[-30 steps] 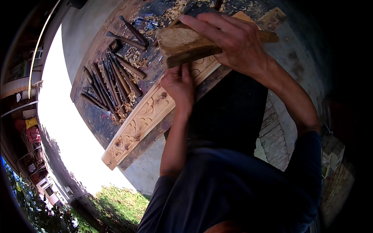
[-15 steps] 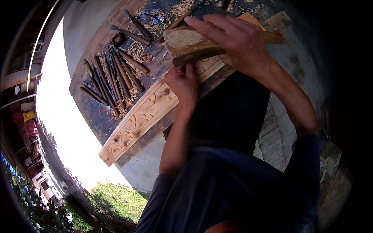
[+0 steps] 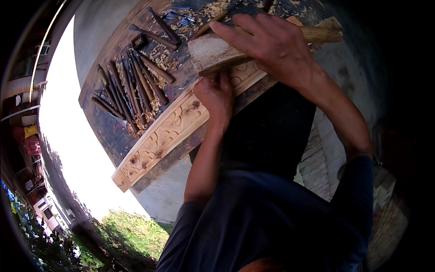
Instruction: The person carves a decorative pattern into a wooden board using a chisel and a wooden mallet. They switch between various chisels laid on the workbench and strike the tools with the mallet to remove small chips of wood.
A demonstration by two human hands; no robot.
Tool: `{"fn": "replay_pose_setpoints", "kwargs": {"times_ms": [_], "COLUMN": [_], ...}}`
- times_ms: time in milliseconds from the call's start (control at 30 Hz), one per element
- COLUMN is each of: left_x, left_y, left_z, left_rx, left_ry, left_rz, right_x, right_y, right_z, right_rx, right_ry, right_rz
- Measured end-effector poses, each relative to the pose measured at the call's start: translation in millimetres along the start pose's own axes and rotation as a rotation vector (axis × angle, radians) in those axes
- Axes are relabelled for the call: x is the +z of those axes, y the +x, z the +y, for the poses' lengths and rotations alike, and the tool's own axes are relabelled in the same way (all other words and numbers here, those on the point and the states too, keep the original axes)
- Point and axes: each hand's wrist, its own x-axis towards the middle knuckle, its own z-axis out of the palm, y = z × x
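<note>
A long pale board (image 3: pixel 168 124) with carved flower and scroll patterns lies slantwise along the near edge of the workbench. My right hand (image 3: pixel 281 50) grips a thick wooden mallet (image 3: pixel 213 51), its worn head to the left and its handle reaching out to the right. Just beneath the mallet head, my left hand (image 3: pixel 215 94) is closed in a fist over the board. Whatever the left fingers hold is hidden by the mallet and the hand itself.
Several carving chisels (image 3: pixel 139 84) lie grouped on the dark workbench (image 3: pixel 103 119), left of the board. Wood shavings (image 3: pixel 168 59) are scattered among them. Farther back are two more wooden-handled tools (image 3: pixel 164 28), a small dark square object (image 3: pixel 139 41) and glasses (image 3: pixel 185 19).
The whole view has shifted slightly. The mallet and my right hand have tilted a little, and my left hand keeps its closed hold at nearly the same place over the board.
</note>
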Motion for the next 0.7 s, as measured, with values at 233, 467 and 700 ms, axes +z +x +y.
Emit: {"fn": "replay_pose_setpoints", "kwargs": {"times_ms": [233,467,700], "left_x": [10.7,9.3,5.7], "left_y": [1.8,4.7,8.2], "left_z": [-4.6,-0.9,5.5], "left_rx": [0.042,0.150,0.023], "left_ry": [-0.063,0.004,0.001], "left_rz": [0.079,0.103,0.111], "right_x": [0.3,-1.6,2.9], "right_y": [1.0,-3.8,-6.3], "right_z": [5.2,4.7,8.0], "right_rx": [0.014,0.037,0.059], "right_ry": [0.126,0.172,0.181], "right_rz": [0.099,0.073,0.088]}}
